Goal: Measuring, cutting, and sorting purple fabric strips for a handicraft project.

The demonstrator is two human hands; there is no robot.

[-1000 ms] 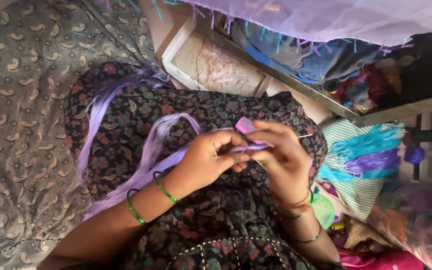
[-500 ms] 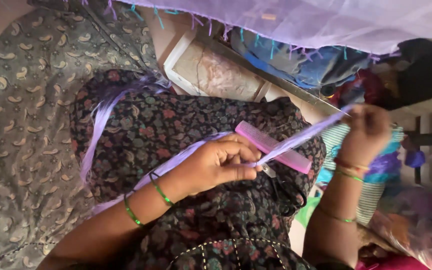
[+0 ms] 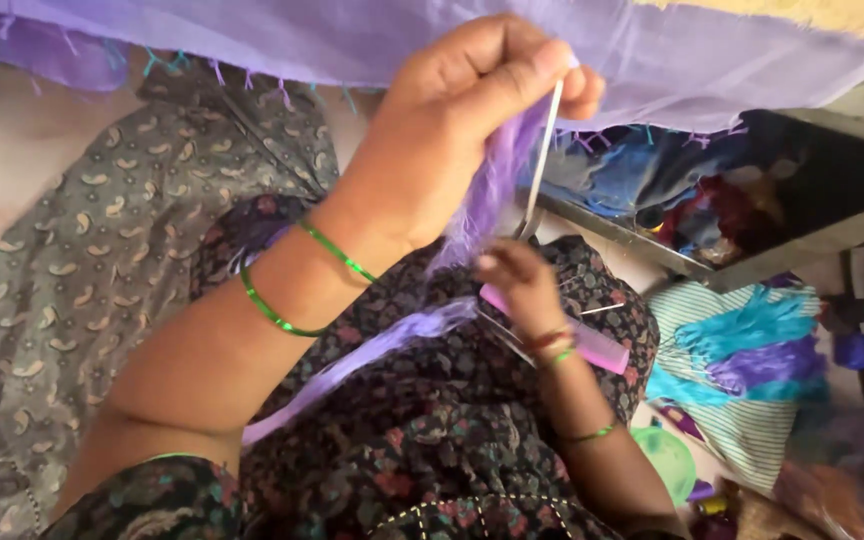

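Floor (image 3: 12, 170) — grey paisley cloth (image 3: 102, 250)

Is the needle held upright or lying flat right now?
Upright, slightly tilted. The left hand pinches the needle at its top beside the purple threads; its lower end points down toward the right hand.

Left hand (image 3: 452, 120) is sitting raised at top centre, above the right hand (image 3: 522, 285). Thread bundle (image 3: 487, 195) and needle (image 3: 540, 160) are running between them. Comb (image 3: 592, 345) is lying on the lap, just right of the right hand. Striped cloth (image 3: 752, 400) is lying further right, shelf (image 3: 712, 200) behind it.
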